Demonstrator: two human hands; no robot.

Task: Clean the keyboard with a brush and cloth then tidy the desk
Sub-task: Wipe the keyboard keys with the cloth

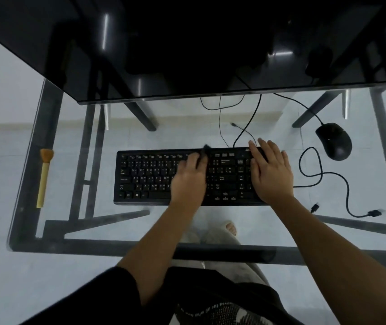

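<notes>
A black keyboard [187, 177] lies flat near the middle of a glass worktop [23, 160], its long edge facing the person. The left hand [190, 177] rests over the centre of the keyboard, fingers curled around a dark brush [204, 153] whose blurred tip points toward the keyboard's far edge. The right hand [270, 172] lies flat on the keyboard's right end, fingers spread and holding nothing. Well to the left of the keyboard, near the worktop's edge, a second brush [44, 177] with a pale yellow handle and orange bristles lies untouched, bristles pointing away from the person. To the right of the keyboard and slightly beyond it sits a black mouse [334, 140], and a black cable [321, 174] loops across the glass just right of the keyboard. Beyond the keyboard stands a large dark monitor [187, 43].
</notes>
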